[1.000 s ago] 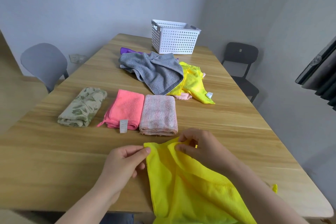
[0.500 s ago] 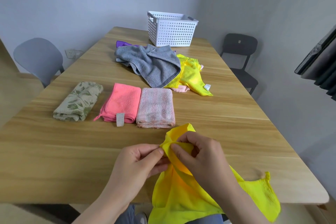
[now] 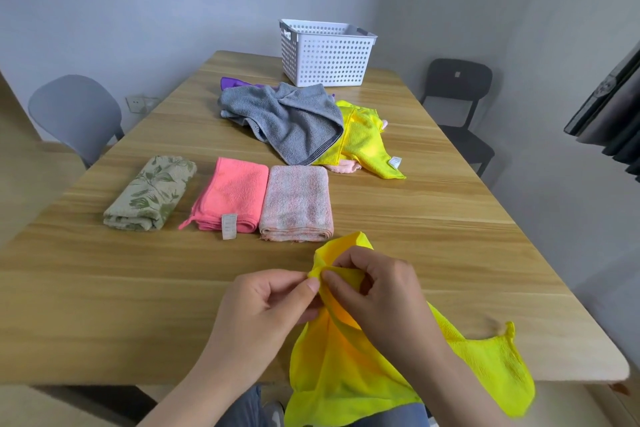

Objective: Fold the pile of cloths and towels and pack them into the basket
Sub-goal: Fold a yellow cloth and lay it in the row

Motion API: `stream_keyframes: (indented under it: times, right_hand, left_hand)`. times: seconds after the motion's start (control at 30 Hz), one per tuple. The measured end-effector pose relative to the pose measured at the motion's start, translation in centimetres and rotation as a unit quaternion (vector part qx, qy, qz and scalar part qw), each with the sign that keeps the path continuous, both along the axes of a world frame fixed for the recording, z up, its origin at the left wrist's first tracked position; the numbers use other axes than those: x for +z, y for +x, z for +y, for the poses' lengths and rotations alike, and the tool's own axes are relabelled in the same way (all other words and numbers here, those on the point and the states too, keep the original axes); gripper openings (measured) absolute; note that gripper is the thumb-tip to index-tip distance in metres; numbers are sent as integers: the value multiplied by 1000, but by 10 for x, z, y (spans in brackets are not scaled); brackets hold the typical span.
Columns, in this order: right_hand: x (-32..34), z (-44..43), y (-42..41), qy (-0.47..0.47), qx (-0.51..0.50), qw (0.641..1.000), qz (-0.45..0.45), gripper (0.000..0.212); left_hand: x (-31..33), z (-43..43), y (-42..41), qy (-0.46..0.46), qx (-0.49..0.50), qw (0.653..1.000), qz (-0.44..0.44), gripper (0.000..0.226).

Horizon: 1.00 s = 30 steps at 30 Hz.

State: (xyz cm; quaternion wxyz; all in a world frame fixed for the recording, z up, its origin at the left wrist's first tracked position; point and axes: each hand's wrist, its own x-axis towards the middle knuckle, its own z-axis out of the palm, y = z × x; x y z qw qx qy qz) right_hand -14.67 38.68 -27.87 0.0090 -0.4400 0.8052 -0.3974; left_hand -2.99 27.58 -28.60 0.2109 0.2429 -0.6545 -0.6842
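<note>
Held item: yellow cloth (image 3: 363,367), at the near right of the bench (image 3: 104,288). Its top edge is raised between both hands and the rest hangs over the near edge. One corner with a small loop lies out to the right.
Left hand (image 3: 263,308): fingers (image 3: 301,288) closed in a pinch on the bunched top edge of the yellow cloth.
Right hand (image 3: 377,291): fingers curled, pinching the same edge just beside the left hand's pinch.
Handling (judged): light, thin and limp. It is not fragile, and the nap looks grippy, not slippery. It will sag and will not keep a fold until pressed flat on the bench.
Hold points (judged): take two neighbouring corners along one hem. The looped corner is a usable landmark.
Folded row: green leaf-print cloth (image 3: 150,192), pink cloth (image 3: 232,194) and pale pink towel (image 3: 296,208), side by side at mid-bench. The last two are touching.
Unfolded pile: grey towel (image 3: 291,118) over a purple cloth (image 3: 232,82) and a second yellow cloth (image 3: 363,139), with a pale pink piece beneath. It lies far of the row.
Container: white perforated basket (image 3: 325,55), at the far end of the bench just beyond the pile.
Container contents: no cloth shows above the rim. The floor of the basket is hidden.
Packing status (judged): not yet begun.
</note>
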Motion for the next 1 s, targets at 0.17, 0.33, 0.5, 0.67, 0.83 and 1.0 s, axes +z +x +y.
stream_keyframes:
  times: [0.17, 0.33, 0.5, 0.67, 0.83, 1.0]
  right_hand:
    - [9, 3, -7, 11, 32, 999, -2, 16]
    - [41, 19, -42, 118, 75, 989, 49, 30]
    - [82, 40, -76, 188, 29, 975, 118, 32]
    - [124, 52, -76, 141, 19, 963, 229, 30]
    - [171, 61, -71, 44, -40, 934, 353, 12]
    - [203, 67, -64, 21, -100, 911, 401, 29]
  left_hand:
    - [1, -8, -3, -86, 27, 996, -1, 18]
    - [21, -41, -17, -151, 63, 986, 17, 24]
    - [52, -68, -31, -194, 80, 978, 18, 28]
    - [94, -67, -38, -345, 93, 934, 21, 34]
    - [145, -60, -37, -402, 119, 905, 72, 24]
    - [180, -49, -35, -418, 146, 888, 123, 29]
